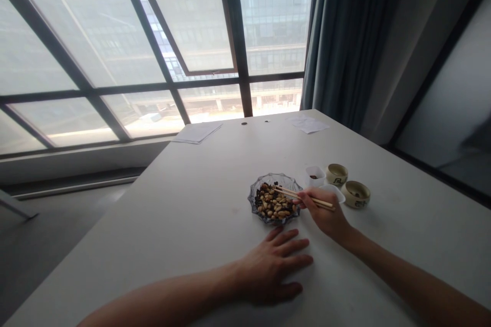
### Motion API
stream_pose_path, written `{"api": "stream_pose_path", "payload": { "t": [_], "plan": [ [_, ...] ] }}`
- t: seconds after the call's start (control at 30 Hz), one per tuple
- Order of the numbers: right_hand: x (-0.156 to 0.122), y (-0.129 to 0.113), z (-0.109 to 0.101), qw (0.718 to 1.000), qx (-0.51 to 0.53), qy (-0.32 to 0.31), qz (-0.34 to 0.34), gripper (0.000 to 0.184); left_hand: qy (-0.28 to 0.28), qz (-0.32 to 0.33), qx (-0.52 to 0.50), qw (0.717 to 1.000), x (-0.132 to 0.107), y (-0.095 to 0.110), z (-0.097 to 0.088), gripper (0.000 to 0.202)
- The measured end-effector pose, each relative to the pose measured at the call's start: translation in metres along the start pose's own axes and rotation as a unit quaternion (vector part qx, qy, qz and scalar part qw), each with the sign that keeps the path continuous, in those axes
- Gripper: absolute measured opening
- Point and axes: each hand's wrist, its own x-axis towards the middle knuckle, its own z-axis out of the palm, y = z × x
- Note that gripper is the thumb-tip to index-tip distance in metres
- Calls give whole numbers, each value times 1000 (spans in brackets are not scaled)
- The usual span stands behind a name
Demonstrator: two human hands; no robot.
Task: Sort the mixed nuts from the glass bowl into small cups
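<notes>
A glass dish (254, 193) of mixed nuts and dark beans sits on the white table (199, 204). My right hand (325, 215) is closed round a pair of wooden chopsticks (303, 196), whose tips reach into the dish. My left hand (274, 265) lies flat on the table just in front of the dish, fingers spread and holding nothing. A small white cup (315, 175) with something dark inside stands right of the dish. Another white cup (334, 191) is partly hidden behind my right hand.
Two beige ceramic cups (336, 173) (356, 193) stand to the right of the dish. Papers (197, 132) (309, 123) lie at the table's far edge by the large window. A dark curtain (345, 41) hangs at the right.
</notes>
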Motion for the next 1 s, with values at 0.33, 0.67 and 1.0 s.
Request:
{"api": "stream_pose_path", "payload": {
  "t": [0.33, 0.67, 1.0],
  "plan": [
    [-5, -13, -3, 998, -44, -3, -40, 29, 4, 1, 9, 1000, 1, 2, -3, 60],
    [-5, -18, -4, 997, -62, -14, -34, 31, 2, -1, 1, 1000, 0, 2, -3, 61],
    [-9, -17, -5, 994, -91, -12, -67, 30, 3, -3, 0, 1000, 1, 2, -3, 61]
  ]
}}
